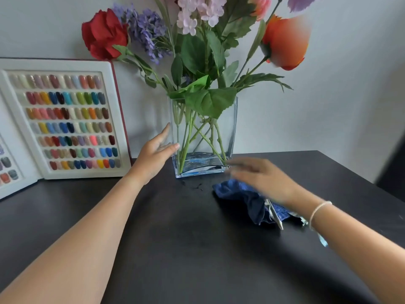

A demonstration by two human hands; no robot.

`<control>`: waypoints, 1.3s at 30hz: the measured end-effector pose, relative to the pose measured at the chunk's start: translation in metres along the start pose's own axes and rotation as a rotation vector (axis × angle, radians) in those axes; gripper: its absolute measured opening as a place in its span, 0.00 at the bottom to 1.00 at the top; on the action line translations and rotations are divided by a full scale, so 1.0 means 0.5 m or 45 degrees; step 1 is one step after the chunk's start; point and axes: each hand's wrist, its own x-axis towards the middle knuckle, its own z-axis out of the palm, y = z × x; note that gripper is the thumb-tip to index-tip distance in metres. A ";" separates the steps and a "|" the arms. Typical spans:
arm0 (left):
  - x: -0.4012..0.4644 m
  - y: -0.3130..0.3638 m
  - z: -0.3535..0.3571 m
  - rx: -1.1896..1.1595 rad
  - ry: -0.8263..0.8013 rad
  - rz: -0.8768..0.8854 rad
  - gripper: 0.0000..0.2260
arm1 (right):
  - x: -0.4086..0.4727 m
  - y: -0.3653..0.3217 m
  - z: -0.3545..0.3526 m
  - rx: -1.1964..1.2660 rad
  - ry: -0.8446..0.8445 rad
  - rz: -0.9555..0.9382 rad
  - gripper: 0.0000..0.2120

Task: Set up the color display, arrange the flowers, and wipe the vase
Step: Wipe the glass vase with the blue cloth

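Color display [65, 121] stands open left of the vase [203, 137]; flowers [197, 51] are in it. Wiping looks left. Left hand [154, 150] spread flat against the vase; right hand [260, 178] blurred, fingers loose over the cloth [241, 194], on the desk [186, 249] right of the vase.

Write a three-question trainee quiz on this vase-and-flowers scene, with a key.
1. True or false: the left hand grips the blue cloth.
2. Where does the color display stand relative to the glass vase? A) right of it B) left of it, leaning against the wall C) flat in front of it
3. Fill in: the blue cloth lies on the black ____, under the blurred right hand.

Key:
1. False; its straight fingers are at the vase's left side.
2. B
3. table
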 end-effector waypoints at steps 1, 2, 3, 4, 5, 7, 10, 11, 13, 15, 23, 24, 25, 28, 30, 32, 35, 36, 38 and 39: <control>0.000 0.000 0.001 0.006 -0.002 0.001 0.28 | 0.020 -0.002 -0.012 0.073 0.157 0.023 0.11; 0.000 0.000 0.001 0.008 -0.001 0.000 0.28 | 0.044 0.000 -0.021 0.163 0.326 0.070 0.13; 0.000 0.001 0.002 0.004 0.001 -0.001 0.28 | 0.067 0.002 -0.027 0.239 0.448 0.130 0.15; -0.001 0.001 0.002 -0.006 0.004 -0.002 0.28 | 0.088 0.002 -0.027 0.287 0.495 0.174 0.18; -0.001 0.003 0.003 -0.016 0.008 -0.002 0.28 | 0.107 0.002 -0.024 0.313 0.476 0.200 0.21; -0.003 0.004 0.004 -0.028 0.013 -0.001 0.28 | 0.135 0.006 -0.007 0.380 0.371 0.238 0.24; -0.003 0.003 0.003 -0.059 0.004 -0.006 0.27 | 0.147 0.004 0.010 0.432 0.365 0.251 0.18; -0.004 0.004 0.004 -0.068 0.003 -0.009 0.27 | 0.147 0.004 0.013 0.414 0.400 0.241 0.15; -0.006 0.005 0.005 -0.071 0.017 -0.014 0.27 | 0.144 0.006 0.017 0.380 0.441 0.213 0.15; -0.007 0.005 0.006 -0.076 0.041 -0.026 0.26 | 0.135 0.010 0.022 0.313 0.458 0.190 0.17; -0.010 0.006 0.009 -0.117 0.104 -0.064 0.26 | 0.132 0.029 0.024 0.354 0.557 0.171 0.19; -0.010 0.007 0.009 -0.118 0.108 -0.064 0.26 | 0.135 0.029 0.024 0.356 0.554 0.168 0.19; -0.011 0.010 0.011 -0.114 0.110 -0.065 0.26 | 0.135 0.029 0.022 0.357 0.541 0.163 0.18; -0.028 0.039 0.026 -0.016 0.138 -0.073 0.24 | 0.113 0.026 -0.006 0.351 0.529 0.158 0.18; -0.056 0.060 0.041 0.109 0.316 -0.078 0.17 | 0.085 0.036 -0.029 0.246 0.568 0.171 0.18; -0.078 0.067 0.049 0.180 0.583 -0.036 0.07 | 0.074 0.055 -0.044 -0.010 0.573 0.177 0.17; -0.102 0.079 0.072 0.311 0.663 0.025 0.07 | 0.066 0.085 -0.060 -0.423 0.297 0.255 0.17; -0.108 0.084 0.083 0.370 0.542 0.011 0.06 | 0.065 0.093 -0.064 -0.523 0.158 0.294 0.18; -0.118 0.090 0.113 0.501 0.212 -0.089 0.07 | 0.059 0.099 -0.070 -0.647 -0.049 0.341 0.20; -0.126 0.093 0.127 0.575 0.078 -0.131 0.09 | 0.056 0.096 -0.070 -0.684 -0.088 0.340 0.19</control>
